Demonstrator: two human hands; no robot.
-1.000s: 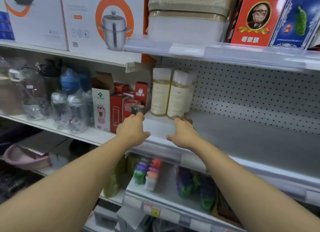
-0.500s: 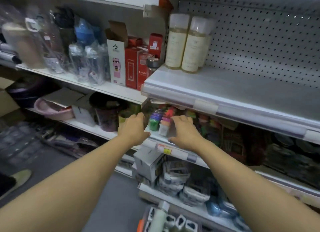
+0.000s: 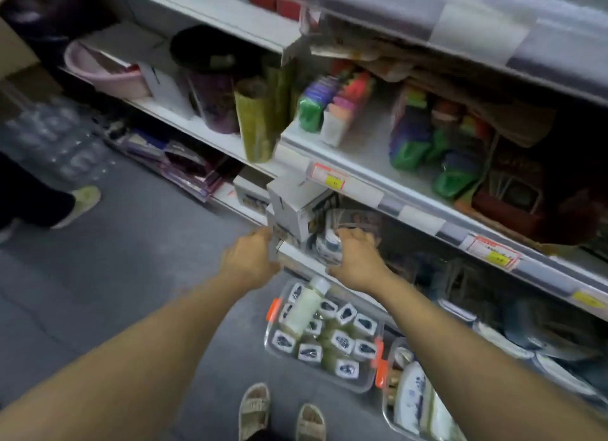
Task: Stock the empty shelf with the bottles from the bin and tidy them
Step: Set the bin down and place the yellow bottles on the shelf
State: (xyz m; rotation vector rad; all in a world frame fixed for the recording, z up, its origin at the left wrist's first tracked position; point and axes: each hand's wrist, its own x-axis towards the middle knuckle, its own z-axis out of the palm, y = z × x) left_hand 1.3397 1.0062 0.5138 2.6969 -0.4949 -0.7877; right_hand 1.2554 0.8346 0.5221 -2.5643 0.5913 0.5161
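**Both hands empty above a nearly full bin**

The clear bin (image 3: 324, 337) with orange latches sits on the floor just in front of the person's sandalled feet (image 3: 283, 414), and it serves as the landmark here. Inside it the bottles stand upright, white caps showing; I count roughly a dozen caps, though blur makes the number uncertain. One more bottle (image 3: 304, 307) lies on its side across the top of the standing ones, at the bin's far-left corner.

Above and beyond the bin, both arms reach forward. The left hand (image 3: 248, 263) hangs over the floor up and to the left of the bin, fingers loosely curled, its grip holding nothing. The right hand (image 3: 357, 264) is directly above the bin's far edge, in front of the lowest shelf lip, fingers relaxed and spread a little, also holding nothing.

The shelf to be stocked (image 3: 493, 19) shows only as a blurred front edge far above the bin, at the top right; its surface is out of sight, so what stands on it cannot be told. Judging by how full the bin is, most of the stocking is left, and the tidying after it. The likely next step is taking bottles from the bin.

To the right of the bin a second clear container (image 3: 418, 404) holds other goods.
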